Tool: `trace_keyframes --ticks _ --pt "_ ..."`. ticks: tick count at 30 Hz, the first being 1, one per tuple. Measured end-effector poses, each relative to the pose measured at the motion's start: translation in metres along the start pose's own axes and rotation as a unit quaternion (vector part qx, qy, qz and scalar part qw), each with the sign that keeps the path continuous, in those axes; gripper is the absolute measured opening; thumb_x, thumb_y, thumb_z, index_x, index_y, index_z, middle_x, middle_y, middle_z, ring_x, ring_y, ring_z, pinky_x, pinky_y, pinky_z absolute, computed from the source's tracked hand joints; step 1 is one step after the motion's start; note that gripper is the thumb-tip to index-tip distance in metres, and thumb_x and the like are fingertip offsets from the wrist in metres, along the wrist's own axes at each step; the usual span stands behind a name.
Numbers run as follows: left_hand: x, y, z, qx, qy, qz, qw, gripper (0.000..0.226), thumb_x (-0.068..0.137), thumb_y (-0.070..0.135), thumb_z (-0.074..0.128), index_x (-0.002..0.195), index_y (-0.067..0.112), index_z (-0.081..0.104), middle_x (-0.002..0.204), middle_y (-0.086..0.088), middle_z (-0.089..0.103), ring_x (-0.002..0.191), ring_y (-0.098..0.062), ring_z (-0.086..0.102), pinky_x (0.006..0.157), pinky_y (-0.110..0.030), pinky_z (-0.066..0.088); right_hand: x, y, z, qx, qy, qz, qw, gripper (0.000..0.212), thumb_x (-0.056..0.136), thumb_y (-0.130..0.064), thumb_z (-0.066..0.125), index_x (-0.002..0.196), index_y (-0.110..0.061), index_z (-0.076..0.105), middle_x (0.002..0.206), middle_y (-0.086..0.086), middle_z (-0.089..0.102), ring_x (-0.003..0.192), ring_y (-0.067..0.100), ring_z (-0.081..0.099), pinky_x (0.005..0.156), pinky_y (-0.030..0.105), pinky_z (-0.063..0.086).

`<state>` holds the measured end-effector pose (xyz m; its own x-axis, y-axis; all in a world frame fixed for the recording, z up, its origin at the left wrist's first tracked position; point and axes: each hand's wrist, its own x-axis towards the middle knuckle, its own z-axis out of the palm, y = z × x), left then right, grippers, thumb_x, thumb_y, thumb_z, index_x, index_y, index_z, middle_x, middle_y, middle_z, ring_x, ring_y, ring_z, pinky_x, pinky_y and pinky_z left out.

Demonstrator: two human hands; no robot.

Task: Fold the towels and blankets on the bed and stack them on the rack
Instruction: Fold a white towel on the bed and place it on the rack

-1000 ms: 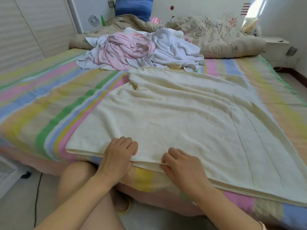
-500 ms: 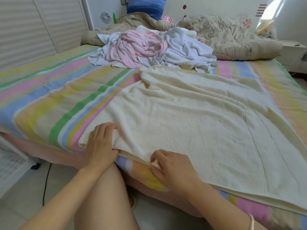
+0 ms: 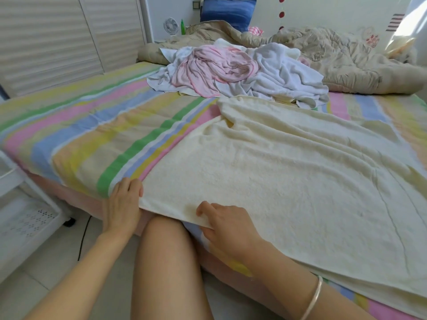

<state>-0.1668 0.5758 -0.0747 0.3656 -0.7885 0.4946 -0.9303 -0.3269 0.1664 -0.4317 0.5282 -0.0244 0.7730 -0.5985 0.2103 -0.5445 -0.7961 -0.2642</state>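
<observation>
A large cream towel lies spread across the lower right half of the frame on the striped bed sheet, rumpled at its far end and with its near edge hanging just over the side of the bed.

My left hand sits at the towel's near left corner. Its fingers are close together and almost straight on the sheet, and the thumb touches the towel's edge. I cannot tell whether any cloth is caught under it.

My right hand is further right along the same near edge. It pinches the hem, with curled fingers on top and the thumb beneath. A thin bangle circles that wrist. My bare knee rises between the two arms.

In the upper middle of the frame, a heap of pink and white towels touches the cream towel's far end. A beige quilt is bunched behind the heap, and a blue pillow stands at the top.

A white rack with a perforated shelf stands at the lower left, beside the bed.
</observation>
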Motion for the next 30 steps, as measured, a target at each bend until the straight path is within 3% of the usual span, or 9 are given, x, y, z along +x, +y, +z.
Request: trace_keyframes --ticks 5,11,15,17,19,23,25,27,30 --pt "-0.003 0.001 0.008 -0.012 -0.035 -0.006 0.999 0.045 0.064 -0.004 0.079 0.096 0.014 0.053 0.098 -0.005 0.050 0.089 -0.031 0.053 0.047 -0.034 0.041 -0.005 0.007 0.007 0.031 0.012 -0.002 0.999 0.038 0.091 -0.051 0.040 0.119 -0.029 0.052 0.092 -0.010 0.061 0.076 0.013 0.060 0.064 0.028 0.043" --pt "-0.025 0.011 -0.019 -0.013 -0.064 -0.014 0.998 0.053 0.067 -0.007 0.063 0.116 0.012 0.066 0.118 -0.002 0.063 0.109 -0.028 0.053 0.088 -0.043 0.045 -0.045 0.038 -0.017 0.092 0.052 0.053 0.993 0.017 0.092 -0.043 0.048 0.104 -0.039 0.058 0.085 -0.021 0.054 0.071 0.003 0.055 0.060 0.011 0.040" --pt "-0.017 0.092 -0.041 -0.132 0.021 0.003 0.991 0.050 0.066 0.002 0.045 0.109 0.013 0.069 0.116 -0.003 0.066 0.108 -0.028 0.055 0.096 -0.037 0.039 -0.085 0.084 -0.032 0.021 0.166 0.174 0.970 0.020 0.089 -0.025 0.059 0.107 -0.034 0.063 0.103 -0.022 0.056 0.093 0.002 0.055 0.067 0.022 0.048" --pt "-0.018 0.154 -0.039 -0.209 -0.007 0.053 0.976 0.045 0.075 0.002 0.047 0.114 0.014 0.066 0.121 -0.001 0.063 0.114 -0.024 0.054 0.101 -0.036 0.040 -0.108 0.106 -0.038 -0.038 0.131 0.240 0.961 0.038 0.092 -0.041 0.045 0.128 -0.031 0.056 0.135 -0.010 0.051 0.126 0.017 0.044 0.093 0.039 0.048" --pt "-0.027 0.215 -0.032 -0.249 -0.069 0.125 0.958 0.043 0.087 0.012 0.044 0.127 0.017 0.060 0.136 0.000 0.055 0.127 -0.020 0.047 0.111 -0.036 0.033 -0.134 0.121 -0.042 -0.071 0.041 0.312 0.946 0.069 0.087 -0.062 0.011 0.147 -0.034 0.032 0.158 -0.004 0.023 0.147 0.020 0.015 0.117 0.041 0.021" --pt "-0.062 0.310 -0.016 -0.265 -0.154 0.255 0.917 0.053 0.093 0.031 0.029 0.141 0.020 0.048 0.152 -0.001 0.039 0.141 -0.019 0.033 0.121 -0.035 0.015 -0.207 0.128 -0.045 -0.097 -0.018 0.354 0.930 0.089 0.072 -0.075 -0.023 0.152 -0.039 -0.003 0.158 -0.013 -0.013 0.146 0.010 -0.015 0.118 0.031 -0.010" --pt "-0.075 0.336 -0.016 -0.271 -0.154 0.305 0.900 0.054 0.089 0.033 0.028 0.134 0.021 0.054 0.145 -0.001 0.048 0.134 -0.020 0.043 0.118 -0.037 0.022 -0.235 0.126 -0.048 -0.099 -0.010 0.322 0.941 0.083 0.080 -0.072 -0.019 0.152 -0.039 0.007 0.158 -0.015 -0.004 0.148 0.009 -0.006 0.118 0.029 -0.003" --pt "-0.087 0.357 -0.019 -0.292 -0.144 0.347 0.879 0.045 0.086 0.031 0.038 0.122 0.021 0.063 0.131 0.001 0.059 0.120 -0.019 0.054 0.109 -0.037 0.038 -0.260 0.129 -0.058 -0.043 0.100 0.316 0.942 0.061 0.096 -0.059 0.016 0.140 -0.032 0.049 0.150 -0.010 0.039 0.141 0.015 0.033 0.111 0.024 0.023" --pt "-0.098 0.381 -0.023 -0.317 -0.133 0.394 0.852 0.029 0.084 0.029 0.051 0.108 0.022 0.066 0.108 0.005 0.063 0.097 -0.015 0.058 0.087 -0.030 0.047 -0.285 0.147 -0.086 -0.036 0.314 0.395 0.863 0.014 0.093 -0.024 0.057 0.101 -0.025 0.067 0.105 -0.010 0.062 0.097 0.015 0.058 0.080 0.029 0.046"
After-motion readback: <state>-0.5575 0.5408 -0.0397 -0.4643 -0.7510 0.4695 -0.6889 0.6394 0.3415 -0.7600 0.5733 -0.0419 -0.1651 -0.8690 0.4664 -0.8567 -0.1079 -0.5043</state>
